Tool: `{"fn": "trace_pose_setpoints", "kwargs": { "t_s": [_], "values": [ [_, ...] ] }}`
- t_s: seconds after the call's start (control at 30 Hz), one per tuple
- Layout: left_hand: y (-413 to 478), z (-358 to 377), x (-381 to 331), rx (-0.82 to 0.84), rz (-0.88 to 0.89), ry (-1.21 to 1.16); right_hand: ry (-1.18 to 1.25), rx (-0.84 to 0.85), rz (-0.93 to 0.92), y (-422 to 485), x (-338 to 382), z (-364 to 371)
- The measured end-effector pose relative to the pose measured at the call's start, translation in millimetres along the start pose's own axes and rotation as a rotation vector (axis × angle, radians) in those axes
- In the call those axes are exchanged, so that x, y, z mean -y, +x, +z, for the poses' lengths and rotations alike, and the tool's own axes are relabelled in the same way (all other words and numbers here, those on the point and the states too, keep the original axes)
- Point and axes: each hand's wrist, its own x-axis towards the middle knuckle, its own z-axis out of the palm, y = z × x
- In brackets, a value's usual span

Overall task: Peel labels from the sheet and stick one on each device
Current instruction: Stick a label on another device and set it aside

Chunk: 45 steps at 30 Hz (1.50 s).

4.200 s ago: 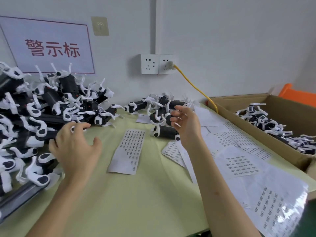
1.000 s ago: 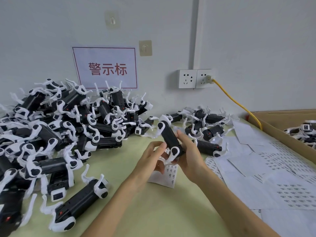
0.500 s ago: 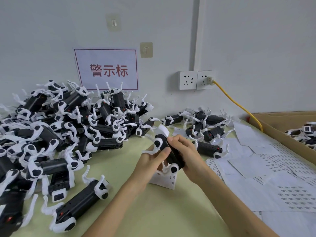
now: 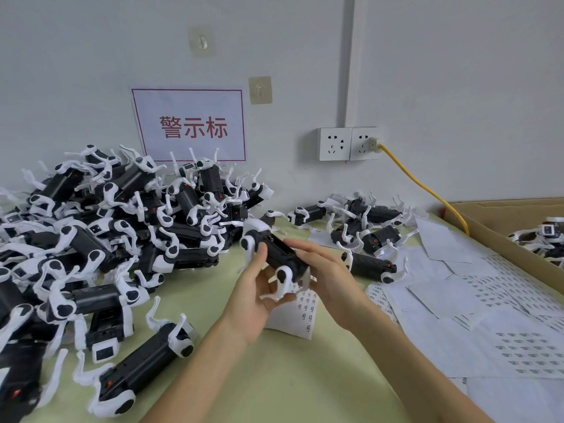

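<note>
Down by the near left edge of the green desk [image 4: 290, 386]: a loose black device [image 4: 143, 370] with white legs, lying flat.

Over the middle of the desk: left hand [image 4: 254, 300] and right hand [image 4: 331, 277], fingers of both curled round one held device [image 4: 280, 259], lifted off the desk and tilted.

Just under the hands: a small label sheet [image 4: 300, 314], flat on the desk.

Along the right edge: many more white sheets [image 4: 488, 325], then a cardboard box [image 4: 500, 213] with devices inside.

At the far left: a big pile of devices [image 4: 128, 221].

By the far edge: a smaller bunch [image 4: 369, 230], below the wall sockets [image 4: 349, 144] and a yellow cord [image 4: 421, 183].
</note>
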Motion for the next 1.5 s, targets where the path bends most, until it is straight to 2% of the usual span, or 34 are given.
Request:
{"fn": "trace_pose_setpoints", "kwargs": {
  "t_s": [0.07, 0.23, 0.4, 0.47, 0.6, 0.7, 0.77, 0.87, 1.03, 1.37, 1.5],
  "values": [
    [1, -3, -3, -0.075, 0.031, -0.047, -0.037, 0.023, -0.008, -1, -1, 4],
    [1, -5, -3, -0.122, 0.061, -0.070, -0.117, 0.043, -0.009, -2, -6, 10],
    [6, -10, -4, -0.202, 0.044, -0.106, -0.211, -0.105, -0.059, 3, -9, 3],
    [8, -13, -6, -0.216, 0.035, -0.129, -0.423, -0.155, -0.068, 5, -13, -1],
    [11, -18, -8, -0.192, 0.044, -0.163, -1.118, -0.117, 0.006, 9, -28, -9],
    [12, -19, -5, -0.169, 0.038, -0.153, -1.267, -0.042, 0.153, 10, -38, -12],
    [13, -20, -4, -0.160, 0.015, -0.171, -1.345, 0.014, 0.190, 12, -42, -14],
    [13, -19, -3, -0.167, -0.012, -0.180, -1.372, 0.042, 0.174, 12, -40, -17],
    [13, -20, -5, -0.245, -0.015, -0.036, -1.369, 0.066, 0.178, 12, -35, -19],
    [13, -32, -6, -0.278, -0.257, -0.204, -1.233, 0.007, 0.156, 11, -29, -18],
    [16, -35, -5, -0.285, -0.280, -0.236, -1.210, 0.004, 0.133, 11, -28, -18]
  ]
}}
